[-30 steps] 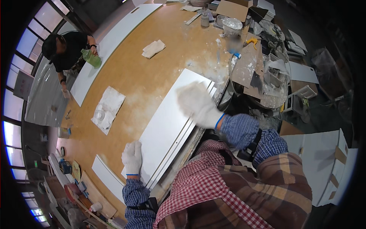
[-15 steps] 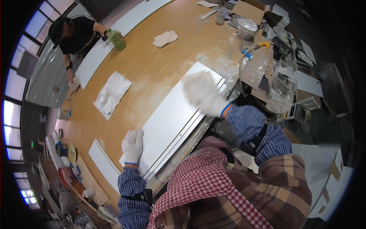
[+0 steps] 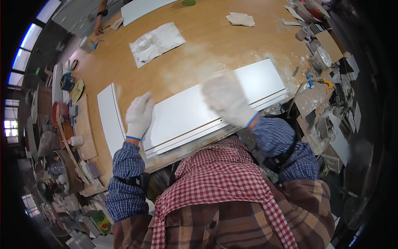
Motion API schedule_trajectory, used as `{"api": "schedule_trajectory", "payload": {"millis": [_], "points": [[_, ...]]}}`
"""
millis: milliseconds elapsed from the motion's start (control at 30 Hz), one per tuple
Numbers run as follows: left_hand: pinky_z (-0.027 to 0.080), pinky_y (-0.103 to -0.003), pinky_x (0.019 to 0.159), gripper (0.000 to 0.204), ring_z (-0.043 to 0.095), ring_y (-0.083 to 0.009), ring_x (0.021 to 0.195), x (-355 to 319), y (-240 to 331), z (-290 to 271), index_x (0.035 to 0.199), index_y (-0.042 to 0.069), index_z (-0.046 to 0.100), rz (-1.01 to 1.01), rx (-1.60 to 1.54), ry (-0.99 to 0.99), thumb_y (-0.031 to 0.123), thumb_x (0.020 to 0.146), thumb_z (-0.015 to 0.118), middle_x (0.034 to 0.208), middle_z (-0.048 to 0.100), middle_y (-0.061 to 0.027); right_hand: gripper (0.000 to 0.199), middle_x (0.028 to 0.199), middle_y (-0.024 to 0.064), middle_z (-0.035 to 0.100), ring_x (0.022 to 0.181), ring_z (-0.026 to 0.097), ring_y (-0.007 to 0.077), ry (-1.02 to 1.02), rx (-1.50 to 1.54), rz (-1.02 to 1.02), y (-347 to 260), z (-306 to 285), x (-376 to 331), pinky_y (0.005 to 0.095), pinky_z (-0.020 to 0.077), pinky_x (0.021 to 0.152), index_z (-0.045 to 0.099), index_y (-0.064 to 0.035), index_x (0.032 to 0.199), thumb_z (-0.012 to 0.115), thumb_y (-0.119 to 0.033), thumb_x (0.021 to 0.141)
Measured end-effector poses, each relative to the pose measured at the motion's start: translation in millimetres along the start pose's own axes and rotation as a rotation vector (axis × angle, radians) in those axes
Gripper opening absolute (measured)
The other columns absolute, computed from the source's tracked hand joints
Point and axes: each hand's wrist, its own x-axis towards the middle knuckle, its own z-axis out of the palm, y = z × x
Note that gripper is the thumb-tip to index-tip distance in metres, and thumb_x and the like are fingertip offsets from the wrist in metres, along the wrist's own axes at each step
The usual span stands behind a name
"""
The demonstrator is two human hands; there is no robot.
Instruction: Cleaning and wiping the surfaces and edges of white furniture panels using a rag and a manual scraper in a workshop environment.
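Observation:
A long white panel point(image 3: 199, 107) with a grooved front edge lies along the near side of the wooden table. My left hand point(image 3: 139, 114), in a white knitted glove, grips the panel's left end with its fingers bent together. Over the panel's middle is my right hand point(image 3: 228, 101), gloved the same way. Motion smears its fingers, and a tan blur shows at their edge; whether anything is under them I cannot make out. A narrower white strip point(image 3: 110, 114) lies to the left of my left hand.
A white cloth point(image 3: 168, 39) with a small round container point(image 3: 144, 44) on it lies beyond the panel. Further right is a folded cloth point(image 3: 241, 19). A yellow air gun point(image 3: 328, 85) rests among clutter at right. A co-worker's hand point(image 3: 98, 30) shows at the far left.
My view has turned, so the panel lies more crosswise and the co-worker is mostly out of sight. My right hand has moved toward the panel's middle; my left hand stays at its left end.

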Motion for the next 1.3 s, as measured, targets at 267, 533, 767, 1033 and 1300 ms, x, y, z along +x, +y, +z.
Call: {"api": "schedule_trajectory", "payload": {"millis": [267, 533, 767, 1033, 1300], "points": [[0.047, -0.040, 0.112, 0.045, 0.064, -0.0368, 0.127, -57.1, -19.2, -1.2, 0.135, 0.004, 0.069, -0.309, -0.354, 0.128, 0.037, 0.110, 0.052, 0.133, 0.071, -0.0201, 0.031, 0.115, 0.0154, 0.067, 0.112, 0.062, 0.0350, 0.001, -0.077, 0.068, -52.4, -10.5, -7.3, 0.0511, 0.0466, 0.105, 0.068, -0.0048, 0.115, 0.066, -0.018, 0.086], [0.047, -0.040, 0.110, 0.046, 0.065, -0.0355, 0.126, -58.3, -8.5, 4.6, 0.133, 0.005, 0.069, -0.382, -0.378, 0.162, 0.040, 0.112, 0.048, 0.132, 0.071, -0.0178, 0.031, 0.113, 0.0128, 0.069, 0.115, 0.063, 0.0328, -0.029, 0.252, -0.178, -105.6, 31.3, 62.0, 0.0494, 0.0460, 0.109, 0.070, -0.0060, 0.115, 0.066, -0.018, 0.086], [0.046, -0.047, 0.105, 0.032, 0.060, -0.0368, 0.124, -53.5, -0.8, -3.3, 0.121, 0.005, 0.071, -0.224, 0.120, 0.247, 0.029, 0.105, 0.058, 0.131, 0.067, -0.0170, 0.026, 0.109, 0.0177, 0.071, 0.110, 0.067, 0.0375, -0.108, -0.382, 0.207, 93.7, -80.1, -8.3, 0.0467, 0.0525, 0.095, 0.073, -0.0067, 0.115, 0.065, -0.017, 0.092], [0.038, -0.053, 0.118, 0.060, 0.053, -0.0372, 0.133, -20.3, 215.5, 92.7, 0.125, 0.004, 0.065, 0.486, -0.079, 0.106, 0.048, 0.085, 0.077, 0.134, 0.062, -0.0180, 0.045, 0.157, 0.0202, 0.056, 0.148, 0.050, 0.0376, 0.067, 0.193, 0.375, 124.5, -130.7, 24.4, 0.0434, 0.0365, 0.124, 0.058, -0.0030, 0.151, 0.055, -0.017, 0.109], [0.060, -0.051, 0.084, 0.047, 0.074, -0.0369, 0.098, -12.3, 262.4, 202.1, 0.124, 0.008, 0.073, 0.603, -0.397, 0.004, 0.043, 0.094, 0.066, 0.110, 0.077, -0.0111, 0.053, 0.141, 0.0198, 0.058, 0.133, 0.054, 0.0396, -0.679, 0.060, -0.654, 3.1, 0.9, 96.7, 0.0521, 0.0339, 0.124, 0.060, -0.0004, 0.136, 0.073, -0.022, 0.089]]}}
